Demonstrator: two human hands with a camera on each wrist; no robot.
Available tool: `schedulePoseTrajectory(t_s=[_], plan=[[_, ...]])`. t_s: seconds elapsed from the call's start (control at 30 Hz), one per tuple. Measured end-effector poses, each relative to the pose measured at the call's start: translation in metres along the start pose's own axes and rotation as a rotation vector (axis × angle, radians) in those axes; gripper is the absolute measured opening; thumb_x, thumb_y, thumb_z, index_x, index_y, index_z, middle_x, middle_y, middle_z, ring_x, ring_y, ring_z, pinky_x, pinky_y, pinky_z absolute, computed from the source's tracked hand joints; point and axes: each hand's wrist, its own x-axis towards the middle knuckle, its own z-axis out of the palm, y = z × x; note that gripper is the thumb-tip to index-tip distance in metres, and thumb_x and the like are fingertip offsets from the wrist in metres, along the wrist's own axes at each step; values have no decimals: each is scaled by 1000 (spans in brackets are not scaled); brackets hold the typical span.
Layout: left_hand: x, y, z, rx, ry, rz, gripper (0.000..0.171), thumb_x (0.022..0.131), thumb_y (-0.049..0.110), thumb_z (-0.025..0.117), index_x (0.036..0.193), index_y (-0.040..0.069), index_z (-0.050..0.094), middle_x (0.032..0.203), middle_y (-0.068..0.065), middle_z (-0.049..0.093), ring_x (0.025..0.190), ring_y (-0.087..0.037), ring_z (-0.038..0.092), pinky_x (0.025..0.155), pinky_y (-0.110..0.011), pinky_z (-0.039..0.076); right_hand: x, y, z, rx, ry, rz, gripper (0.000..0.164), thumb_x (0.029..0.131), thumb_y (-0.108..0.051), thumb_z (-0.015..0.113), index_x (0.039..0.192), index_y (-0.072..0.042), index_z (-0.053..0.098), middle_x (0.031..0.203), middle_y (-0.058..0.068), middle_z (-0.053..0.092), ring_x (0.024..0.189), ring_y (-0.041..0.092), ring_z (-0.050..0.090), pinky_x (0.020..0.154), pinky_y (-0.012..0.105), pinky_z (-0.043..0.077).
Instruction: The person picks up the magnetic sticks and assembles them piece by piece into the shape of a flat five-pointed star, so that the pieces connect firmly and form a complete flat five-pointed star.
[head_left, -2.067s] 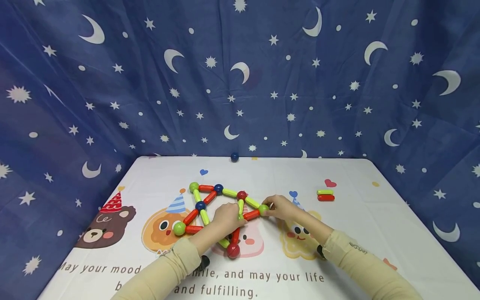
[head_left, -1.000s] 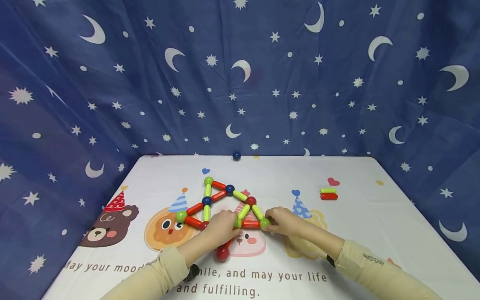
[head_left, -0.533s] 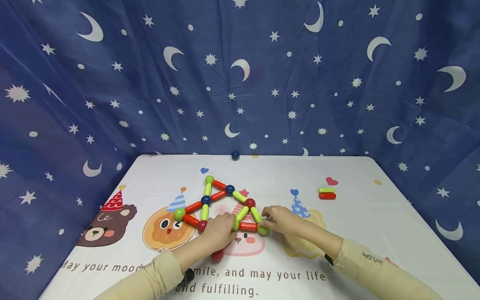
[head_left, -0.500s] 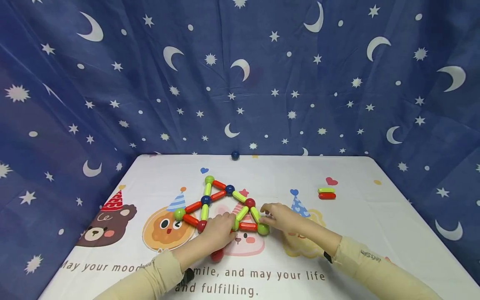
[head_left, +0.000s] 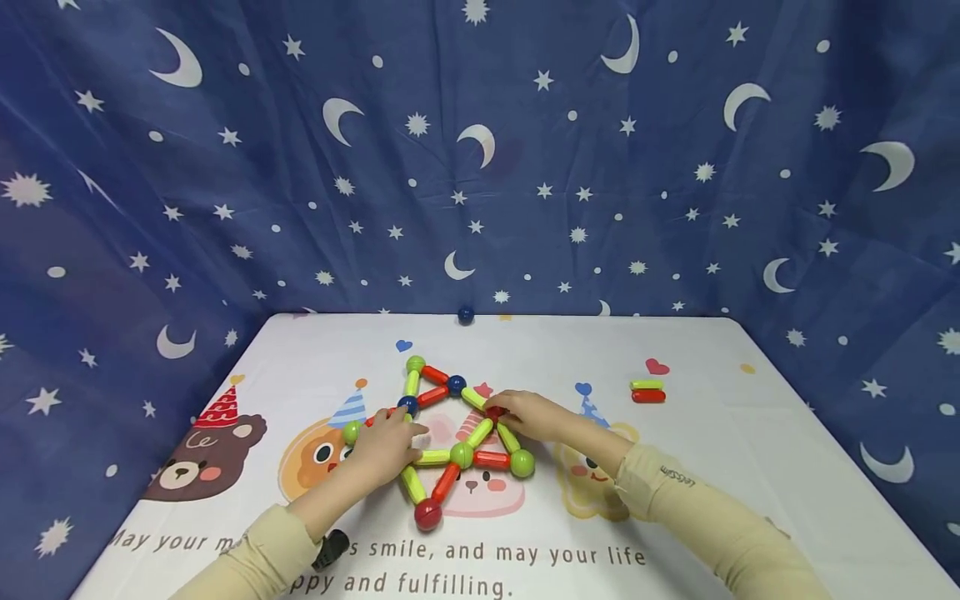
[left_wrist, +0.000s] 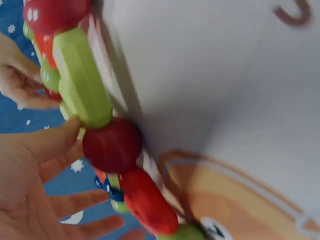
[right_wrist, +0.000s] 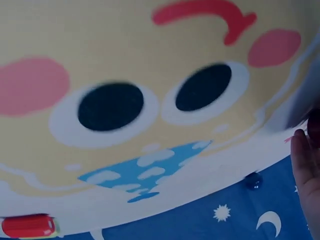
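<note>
A flat figure of magnetic rods and balls lies on the table, in red, yellow-green and blue. My left hand (head_left: 384, 450) is over its left part with spread fingers; in the left wrist view its thumb touches a yellow-green rod (left_wrist: 82, 80) by a red ball (left_wrist: 112, 145). The head view hides that ball under the hand. My right hand (head_left: 534, 417) pinches the red ball (head_left: 493, 413) at the figure's upper right. Between the hands sits a green ball (head_left: 461, 455), with another green ball (head_left: 522, 463) to its right and a red ball (head_left: 428, 514) nearest me.
Two loose rods, a yellow-green rod (head_left: 647, 385) and a red rod (head_left: 648, 397), lie side by side on the right. One loose blue ball (head_left: 466, 315) rests at the far table edge, before a blue curtain (head_left: 525, 167). A printed cloth (head_left: 697, 500) covers the table.
My left hand has left the middle green ball and shifted left along the figure. My right hand has gone from the right green ball up to the red ball. Earlier, the figure's right side swung nearer me.
</note>
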Motion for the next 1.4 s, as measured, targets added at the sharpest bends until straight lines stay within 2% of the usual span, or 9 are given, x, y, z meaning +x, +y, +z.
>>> schedulePoseTrajectory(t_s=[0.13,0.27,0.5,0.73,0.83,1.0,1.13,1.27,1.4], plan=[[-4,-5,-5,-36,13,0,30,79,14,74,108,7,70,106,-14,66,90,-28,60,77,-44,50,-9,-4,2,3,27,-27,22,90,-5,61,111,-6,63,101,8,65,88,15,60,82,28,52],[-3,-3,-6,-66,-20,6,35,79,10,73,112,2,67,97,-11,69,78,-20,55,73,-38,49,-25,-10,4,-2,3,-53,23,89,-9,63,111,-7,63,96,5,62,78,8,53,73,20,49],[10,-3,-7,-90,-56,6,40,77,-2,69,117,-2,64,102,-14,67,80,-22,56,71,-37,49,-37,-27,10,23,23,-59,23,87,-9,65,109,-4,64,92,4,60,76,6,51,71,19,48],[29,-5,-5,-199,-23,22,33,79,-6,64,112,-8,64,106,-19,67,79,-22,56,70,-34,49,-33,-33,16,55,83,-15,22,86,-8,66,108,-3,65,87,5,58,70,6,43,63,17,41],[35,-5,-5,-213,-24,-8,34,80,-7,62,113,-7,64,109,-19,67,81,-23,56,70,-34,49,-30,-31,16,45,98,0,22,85,-7,67,106,-2,65,86,6,59,69,6,43,63,17,40],[43,-10,-2,-155,5,-59,38,78,-10,58,114,0,66,113,-17,67,87,-24,59,65,-33,49,-22,-26,15,58,93,-2,23,85,-6,66,108,-2,64,86,7,59,70,8,44,63,18,40],[49,-15,-1,-123,51,-57,43,75,-13,56,113,2,68,115,-18,66,95,-28,63,61,-32,47,-16,-25,12,85,76,27,24,86,-5,65,109,-1,65,87,8,60,70,8,44,63,18,39],[52,-14,1,-101,74,-50,40,76,-12,57,112,2,68,110,-16,68,94,-29,63,65,-35,48,-14,-22,6,95,39,18,26,87,-5,64,112,-1,66,89,9,62,72,10,48,65,18,42],[48,-2,-1,-74,88,-25,36,80,1,65,117,2,65,110,-17,67,95,-31,63,73,-41,52,-21,-15,-4,117,-51,12,36,88,-4,60,125,-4,59,106,14,63,87,19,56,78,28,48]])
